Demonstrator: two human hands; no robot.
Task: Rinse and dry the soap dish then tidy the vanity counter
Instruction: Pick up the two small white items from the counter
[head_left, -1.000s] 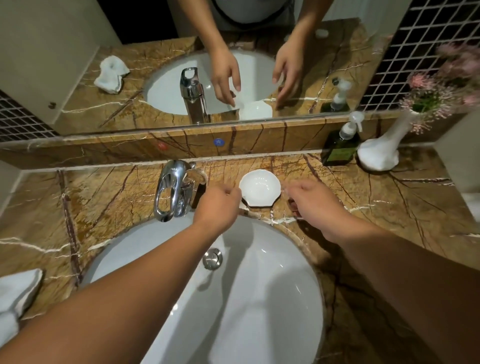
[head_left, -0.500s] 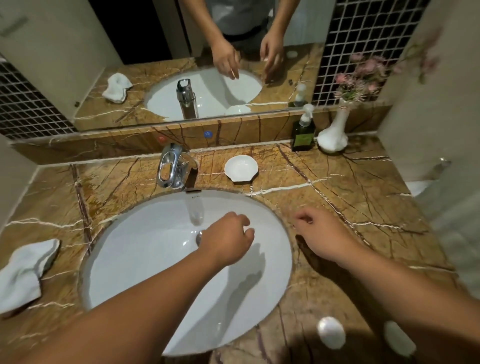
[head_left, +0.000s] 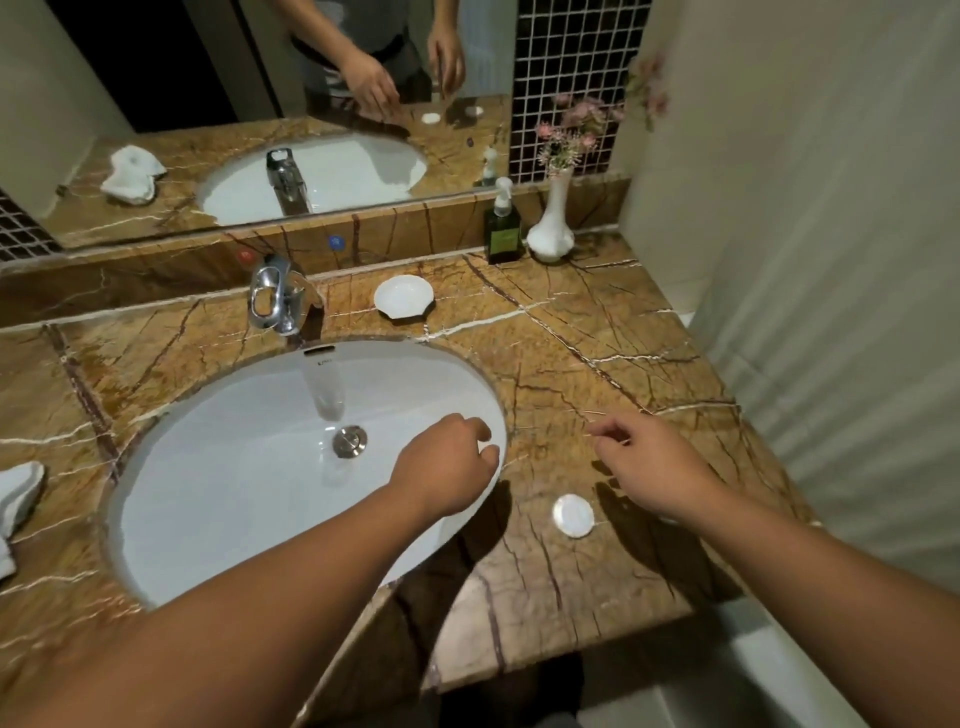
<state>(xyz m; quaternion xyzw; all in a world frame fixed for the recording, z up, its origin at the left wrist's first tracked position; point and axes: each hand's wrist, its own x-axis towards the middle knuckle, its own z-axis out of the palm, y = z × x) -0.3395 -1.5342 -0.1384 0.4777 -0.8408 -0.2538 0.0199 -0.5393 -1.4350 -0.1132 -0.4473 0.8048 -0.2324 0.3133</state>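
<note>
The white shell-shaped soap dish (head_left: 404, 297) sits empty on the brown marble counter (head_left: 571, 338), behind the sink and to the right of the tap. My left hand (head_left: 448, 470) hovers over the right rim of the white sink (head_left: 234, 483), fingers loosely curled with nothing in them. Over the counter to the right of the sink is my right hand (head_left: 649, 467), fingers loosely apart and empty. A round white soap bar (head_left: 573, 515) lies on the counter between my two hands, touching neither.
A chrome tap (head_left: 272, 299) stands behind the sink. A crumpled white cloth (head_left: 18, 493) lies at the far left edge. A dark green pump bottle (head_left: 502, 228) and a white vase (head_left: 551, 228) with pink flowers stand at the back right, below the mirror. A wall closes the right side.
Both hands have drawn back from the soap dish toward the counter's front. The dish stays behind the sink. The view has pulled back, and the soap bar now shows.
</note>
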